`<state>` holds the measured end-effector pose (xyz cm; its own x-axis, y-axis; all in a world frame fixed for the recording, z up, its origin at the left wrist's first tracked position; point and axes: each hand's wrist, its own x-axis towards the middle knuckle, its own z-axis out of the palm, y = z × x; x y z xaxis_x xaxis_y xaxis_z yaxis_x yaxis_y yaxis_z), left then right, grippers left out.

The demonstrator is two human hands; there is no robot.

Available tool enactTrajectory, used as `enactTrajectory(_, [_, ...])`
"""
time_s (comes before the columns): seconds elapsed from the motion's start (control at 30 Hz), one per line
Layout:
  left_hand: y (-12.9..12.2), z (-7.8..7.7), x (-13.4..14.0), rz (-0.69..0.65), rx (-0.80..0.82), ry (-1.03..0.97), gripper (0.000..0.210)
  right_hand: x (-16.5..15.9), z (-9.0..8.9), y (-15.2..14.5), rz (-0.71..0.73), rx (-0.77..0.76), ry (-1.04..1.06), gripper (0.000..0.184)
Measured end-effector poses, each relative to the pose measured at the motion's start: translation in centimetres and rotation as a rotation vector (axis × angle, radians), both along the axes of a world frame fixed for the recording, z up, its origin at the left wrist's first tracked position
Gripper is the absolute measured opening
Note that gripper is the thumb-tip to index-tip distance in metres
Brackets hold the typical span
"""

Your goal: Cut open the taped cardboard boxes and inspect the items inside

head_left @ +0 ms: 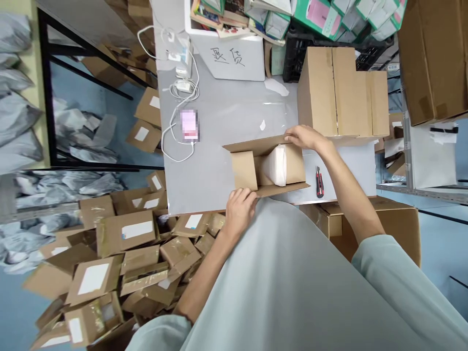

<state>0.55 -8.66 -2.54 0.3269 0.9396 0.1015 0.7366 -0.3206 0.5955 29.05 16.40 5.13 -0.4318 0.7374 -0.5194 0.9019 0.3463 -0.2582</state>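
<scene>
An opened cardboard box (243, 168) lies at the table's front edge, its flaps spread. Inside it sits a white wrapped bundle (277, 165), partly covered by the right-hand flap. My left hand (241, 207) is closed over the left end of the near flap, fingers curled on the cardboard. At the far right corner, my right hand (302, 136) grips the edge of the far flap; its thumb is partly hidden. A red and black utility knife (319, 183) rests on the table just right of the box.
Stacked cartons (341, 92) stand at the table's back right. A white bin (234, 56) of books is behind, beside a black crate (294, 53). Cables (183, 97) and a pixelated pink device (189, 125) lie left. Many parcels (127, 229) cover the floor at left.
</scene>
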Motion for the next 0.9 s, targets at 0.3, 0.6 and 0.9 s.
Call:
enactTrajectory(0.3, [10.6, 1.7, 4.3, 0.035, -0.546, -0.123, 0.050, -0.7, -0.5, -2.8, -0.032, 0.063, 0.021, 0.035])
enactTrajectory(0.6, [15.6, -1.6, 8.1, 0.061, -0.754, 0.322, 0.029, -1.1, -1.6, -3.3, -0.055, 0.106, 0.068, 0.031])
enactTrajectory(0.9, [13.2, 2.8, 7.2, 0.089, -0.580, 0.411, 0.030, -1.1, -2.0, -3.7, -0.187, 0.097, 0.205, 0.021])
